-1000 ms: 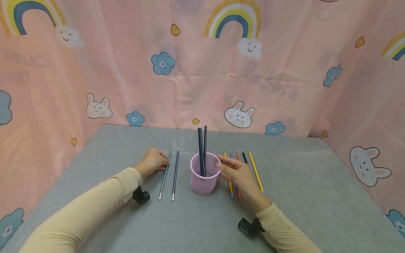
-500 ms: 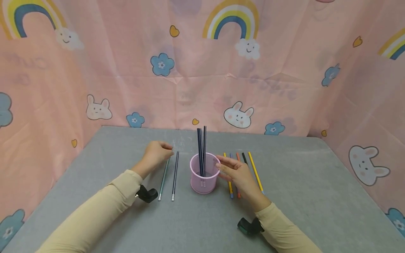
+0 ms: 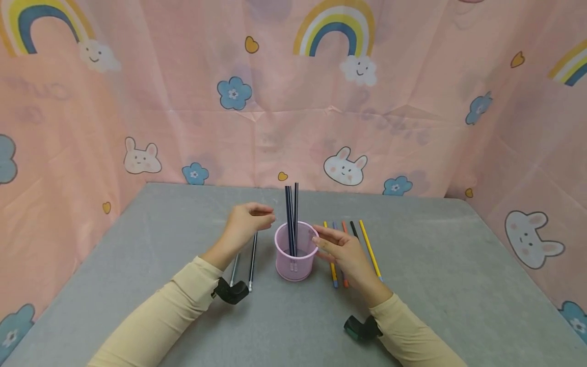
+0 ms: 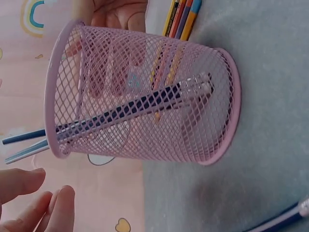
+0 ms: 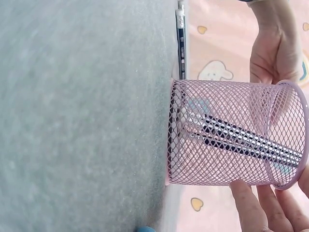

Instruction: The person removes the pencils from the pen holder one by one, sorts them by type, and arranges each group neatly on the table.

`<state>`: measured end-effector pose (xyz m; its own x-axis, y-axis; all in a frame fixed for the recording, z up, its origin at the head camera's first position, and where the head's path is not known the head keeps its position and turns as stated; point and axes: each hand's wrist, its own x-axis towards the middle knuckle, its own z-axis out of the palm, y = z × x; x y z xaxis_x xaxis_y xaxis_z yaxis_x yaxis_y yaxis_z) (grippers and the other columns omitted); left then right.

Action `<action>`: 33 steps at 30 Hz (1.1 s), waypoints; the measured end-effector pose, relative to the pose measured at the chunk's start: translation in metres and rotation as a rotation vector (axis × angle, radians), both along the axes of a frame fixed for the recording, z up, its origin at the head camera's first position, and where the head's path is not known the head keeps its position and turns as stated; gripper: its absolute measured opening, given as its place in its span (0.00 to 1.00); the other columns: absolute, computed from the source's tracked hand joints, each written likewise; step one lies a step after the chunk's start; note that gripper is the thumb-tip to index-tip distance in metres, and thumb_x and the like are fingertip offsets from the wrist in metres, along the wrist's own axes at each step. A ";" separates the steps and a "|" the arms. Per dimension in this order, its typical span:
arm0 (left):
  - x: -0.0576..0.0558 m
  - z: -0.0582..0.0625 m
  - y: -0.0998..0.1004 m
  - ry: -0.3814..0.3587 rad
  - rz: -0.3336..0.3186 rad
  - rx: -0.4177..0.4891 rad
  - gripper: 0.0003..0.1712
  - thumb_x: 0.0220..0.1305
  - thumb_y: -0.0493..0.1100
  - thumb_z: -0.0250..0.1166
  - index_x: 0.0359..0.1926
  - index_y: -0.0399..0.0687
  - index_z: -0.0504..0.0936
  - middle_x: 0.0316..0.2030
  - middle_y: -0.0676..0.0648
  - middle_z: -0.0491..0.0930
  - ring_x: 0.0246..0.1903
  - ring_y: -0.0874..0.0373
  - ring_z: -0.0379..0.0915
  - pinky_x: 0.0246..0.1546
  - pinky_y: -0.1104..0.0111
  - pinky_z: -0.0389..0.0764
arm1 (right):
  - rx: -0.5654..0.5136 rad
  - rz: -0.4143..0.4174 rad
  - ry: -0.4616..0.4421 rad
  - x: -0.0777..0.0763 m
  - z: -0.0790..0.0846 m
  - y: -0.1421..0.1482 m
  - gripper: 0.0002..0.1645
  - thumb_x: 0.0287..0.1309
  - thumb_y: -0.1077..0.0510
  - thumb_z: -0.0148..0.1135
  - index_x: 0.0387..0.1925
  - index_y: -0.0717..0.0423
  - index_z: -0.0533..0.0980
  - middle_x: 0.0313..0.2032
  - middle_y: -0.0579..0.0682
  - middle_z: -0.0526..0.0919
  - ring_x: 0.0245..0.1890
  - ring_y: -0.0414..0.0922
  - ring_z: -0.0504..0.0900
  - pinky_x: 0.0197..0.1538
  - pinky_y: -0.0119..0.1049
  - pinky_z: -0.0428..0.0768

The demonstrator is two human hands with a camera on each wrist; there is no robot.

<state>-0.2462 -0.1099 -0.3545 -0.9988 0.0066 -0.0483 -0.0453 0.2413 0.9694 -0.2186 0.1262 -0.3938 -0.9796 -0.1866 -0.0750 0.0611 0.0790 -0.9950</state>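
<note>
The pink mesh pencil cup (image 3: 293, 267) stands upright mid-table. Dark striped pencils (image 3: 289, 211) lean inside it, their pale ends down on its floor in both wrist views. My right hand (image 3: 346, 252) holds the cup from the right, thumb at the rim and fingers along the outer wall. My left hand (image 3: 245, 224) hovers left of the cup's top, its fingers loosely bent with nothing between them; in the left wrist view its fingertips (image 4: 65, 198) are just below the pencils' upper ends. Under that arm lie a dark pencil (image 3: 253, 260) and a green pencil (image 3: 235, 267), both partly hidden.
Right of the cup lies a row of coloured pencils, with a yellow pencil (image 3: 369, 247) outermost and others partly behind my right hand. The grey table (image 3: 449, 285) meets a pink patterned cloth (image 3: 275, 127) at the back and sides.
My left hand has let go of the green pencil, lifted and moved right to beside the cup. The green pencil stays on the table. My right hand keeps its place on the cup.
</note>
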 end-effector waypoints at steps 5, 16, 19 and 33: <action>0.000 0.000 0.009 0.027 -0.006 0.059 0.17 0.62 0.35 0.68 0.52 0.33 0.83 0.49 0.34 0.84 0.48 0.48 0.85 0.49 0.65 0.87 | 0.004 0.002 -0.010 -0.001 -0.002 0.000 0.29 0.65 0.57 0.65 0.65 0.60 0.72 0.62 0.60 0.78 0.55 0.40 0.82 0.56 0.40 0.85; 0.002 0.003 0.023 0.097 0.000 0.090 0.20 0.60 0.35 0.71 0.53 0.31 0.82 0.48 0.34 0.85 0.45 0.51 0.85 0.46 0.67 0.88 | 0.021 -0.005 0.003 -0.002 -0.003 0.000 0.29 0.65 0.56 0.65 0.65 0.60 0.73 0.62 0.60 0.78 0.58 0.45 0.82 0.57 0.43 0.84; 0.002 0.004 0.026 0.103 0.010 0.089 0.22 0.59 0.36 0.72 0.53 0.32 0.82 0.47 0.34 0.85 0.44 0.50 0.86 0.45 0.67 0.88 | 0.025 -0.006 0.004 -0.002 -0.003 0.000 0.28 0.65 0.56 0.64 0.65 0.60 0.73 0.62 0.60 0.78 0.58 0.45 0.82 0.57 0.42 0.84; -0.001 0.003 0.033 0.129 0.056 0.092 0.17 0.58 0.34 0.72 0.49 0.31 0.83 0.44 0.34 0.86 0.37 0.56 0.85 0.41 0.68 0.89 | 0.017 0.000 -0.002 -0.002 -0.003 0.000 0.29 0.65 0.56 0.64 0.65 0.60 0.73 0.62 0.60 0.78 0.57 0.42 0.82 0.57 0.43 0.84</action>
